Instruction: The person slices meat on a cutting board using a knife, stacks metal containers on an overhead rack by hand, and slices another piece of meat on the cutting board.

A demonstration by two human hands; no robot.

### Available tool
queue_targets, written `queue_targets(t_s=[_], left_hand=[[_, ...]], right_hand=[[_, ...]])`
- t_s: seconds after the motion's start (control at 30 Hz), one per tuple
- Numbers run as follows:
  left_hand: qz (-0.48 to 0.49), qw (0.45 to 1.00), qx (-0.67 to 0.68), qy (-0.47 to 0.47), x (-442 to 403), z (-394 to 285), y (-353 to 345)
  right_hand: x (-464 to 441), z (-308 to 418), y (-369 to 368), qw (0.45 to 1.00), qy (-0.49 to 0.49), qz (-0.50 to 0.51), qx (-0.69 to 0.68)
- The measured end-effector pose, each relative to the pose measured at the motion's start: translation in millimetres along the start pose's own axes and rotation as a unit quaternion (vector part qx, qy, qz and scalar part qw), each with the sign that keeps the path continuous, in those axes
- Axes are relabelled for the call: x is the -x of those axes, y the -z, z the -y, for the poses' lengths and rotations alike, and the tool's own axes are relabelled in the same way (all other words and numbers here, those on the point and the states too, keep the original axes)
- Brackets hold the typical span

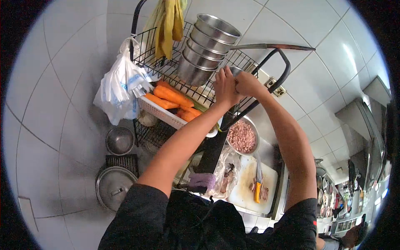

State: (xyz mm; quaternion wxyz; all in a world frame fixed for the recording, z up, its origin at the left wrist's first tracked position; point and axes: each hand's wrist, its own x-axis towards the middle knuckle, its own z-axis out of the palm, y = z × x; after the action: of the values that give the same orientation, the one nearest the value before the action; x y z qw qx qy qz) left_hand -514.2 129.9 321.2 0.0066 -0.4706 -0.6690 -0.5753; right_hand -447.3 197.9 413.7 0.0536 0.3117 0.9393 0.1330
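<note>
Both my hands are together over the black wire rack [141,43], right of a stack of metal containers [198,52]. My left hand [226,85] has its fingers bent at a small metal container [236,71]. Close against it, my right hand [250,85] touches the same container; its fingertips are hidden. Which hand bears the container I cannot tell. Carrots [173,96] lie in a white basket [162,114] below and left of my hands. A bowl of chopped meat [241,136] stands under my right forearm.
A cutting board [268,177] holds a yellow-handled knife [258,187] and meat strips. Beside it lies a plastic bag [227,166]. A white bag [121,83] and yellow gloves [168,31] hang on the rack. A lidded pot [114,189] stands lower left. Another person [352,237] is at lower right.
</note>
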Motion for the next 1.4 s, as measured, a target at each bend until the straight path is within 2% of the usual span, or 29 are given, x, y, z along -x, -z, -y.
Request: queue_targets(t_s=[0.07, 0.1, 0.2, 0.33, 0.47, 0.53, 0.6, 0.67, 0.73, 0.8, 0.87, 0.93, 1.03, 1.07, 1.13, 1.23, 1.33, 1.37, 1.4], left_hand=[[0.003, 0.998, -0.003, 0.065, -4, -7, -12], [0.017, 0.996, 0.017, 0.082, -3, -9, -13], [-0.011, 0.996, 0.014, 0.089, 9, -14, -13], [-0.001, 0.995, 0.005, 0.102, 15, -17, -13], [-0.015, 0.99, 0.016, 0.139, 16, -17, -17], [0.01, 0.991, -0.002, 0.137, 14, -18, -11], [-0.012, 0.993, -0.013, 0.118, 16, -20, -9], [-0.026, 0.996, -0.025, 0.08, 20, -12, -17], [0.034, 0.997, 0.031, 0.056, 23, -9, -1], [0.009, 0.997, 0.067, -0.032, 36, 5, 12], [0.022, 0.993, 0.089, -0.08, 50, 17, 42], [0.063, 0.98, 0.18, -0.05, 66, 44, 68], [0.115, 0.963, 0.228, 0.088, 94, 51, 135], [0.128, 0.95, 0.25, 0.136, 103, 64, 149], [0.113, 0.953, 0.239, 0.149, 118, 81, 173], [0.072, 0.951, 0.246, 0.172, 132, 97, 186], [0.1, 0.948, 0.234, 0.193, 136, 104, 191], [0.098, 0.947, 0.236, 0.193, 137, 103, 191], [0.097, 0.947, 0.239, 0.193, 138, 100, 190]], right_hand=[[7, 4, 1, 0.998, -0.036, -0.039, 0.027], [14, 11, 5, 0.996, -0.065, -0.06, -0.021], [29, 26, 2, 0.987, -0.113, -0.111, -0.02], [36, 34, 3, 0.98, -0.124, -0.155, -0.029], [47, 42, 7, 0.971, -0.076, -0.225, 0.027], [55, 42, 20, 0.957, -0.044, -0.28, 0.061], [72, 34, 56, 0.9, 0.037, -0.432, 0.046], [113, 45, 105, 0.894, -0.042, -0.446, 0.01], [161, 23, 126, 0.877, -0.078, -0.474, -0.016], [233, 23, 140, 0.875, -0.208, -0.436, -0.042], [302, -20, 123, 0.865, -0.251, -0.433, -0.029], [383, -76, 87, 0.851, -0.359, -0.383, -0.001], [523, -155, 11, 0.811, -0.501, -0.266, 0.143], [561, -162, -12, 0.79, -0.54, -0.224, 0.185], [621, -160, -46, 0.735, -0.622, -0.134, 0.235], [695, -161, -83, 0.704, -0.672, -0.016, 0.229], [738, -169, -108, 0.722, -0.642, -0.095, 0.24], [729, -166, -101, 0.709, -0.671, -0.018, 0.216], [738, -167, -106, 0.715, -0.659, -0.005, 0.234]])
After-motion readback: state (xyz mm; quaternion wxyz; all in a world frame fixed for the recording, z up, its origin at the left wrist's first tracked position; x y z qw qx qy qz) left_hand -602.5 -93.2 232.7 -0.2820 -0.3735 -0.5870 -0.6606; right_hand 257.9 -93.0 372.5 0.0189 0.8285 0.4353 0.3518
